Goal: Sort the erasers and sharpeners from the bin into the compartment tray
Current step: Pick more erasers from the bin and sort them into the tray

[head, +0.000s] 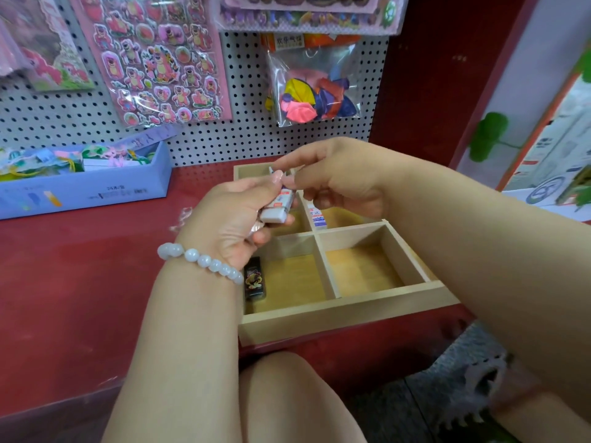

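Note:
A wooden compartment tray [345,310] sits on the red shelf in front of me. My left hand [233,219], with a white bead bracelet on the wrist, grips a white eraser [277,207] in a paper sleeve above the tray's left side. My right hand [335,174] pinches the far end of that eraser. A black eraser [254,279] with a coloured print lies in the near left compartment. Another white eraser [316,217] with blue print lies in a far compartment. The near right compartment holds nothing.
A blue cardboard box [86,190] of small colourful items stands at the left on the shelf. A pegboard behind carries sticker sheets [160,59] and a bag of balloons [315,91]. My knees [287,398] are below the shelf edge.

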### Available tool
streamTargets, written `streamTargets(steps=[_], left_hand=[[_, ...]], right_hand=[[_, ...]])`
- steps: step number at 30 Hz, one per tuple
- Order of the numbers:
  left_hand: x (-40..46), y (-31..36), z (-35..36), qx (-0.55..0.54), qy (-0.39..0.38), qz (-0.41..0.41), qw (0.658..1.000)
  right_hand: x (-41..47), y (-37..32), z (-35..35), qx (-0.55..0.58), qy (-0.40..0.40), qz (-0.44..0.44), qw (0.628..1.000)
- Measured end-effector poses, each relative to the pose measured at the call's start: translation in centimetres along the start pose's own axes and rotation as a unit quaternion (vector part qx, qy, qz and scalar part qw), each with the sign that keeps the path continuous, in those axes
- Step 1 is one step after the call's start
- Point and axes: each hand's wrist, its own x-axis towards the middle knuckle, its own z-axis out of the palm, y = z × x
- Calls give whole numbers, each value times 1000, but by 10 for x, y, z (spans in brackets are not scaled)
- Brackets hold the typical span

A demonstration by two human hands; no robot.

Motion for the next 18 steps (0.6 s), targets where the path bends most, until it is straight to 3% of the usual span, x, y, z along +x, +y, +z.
streamTargets(steps=[2,5,7,10,14,18], left_hand=[[5,-1,1,-23,21,-30,999],[13,-2,-5,-92,80,-68,990],[16,-1,-9,-146,92,-73,982],[15,-1,-12,-188,87,-68,976],[13,-1,-14,-199,83,-52,975],[10,1,-14,-215,96,-48,971]], right_hand=[[-2,1,-5,66,6,19,998],[0,0,-23,64,119,58,989],[3,5,-33,-88,202,108,969],[11,20,-40,-321,272,125,898],[17,36,-30,-472,243,137,836],[21,45,-17,-538,164,114,819]])
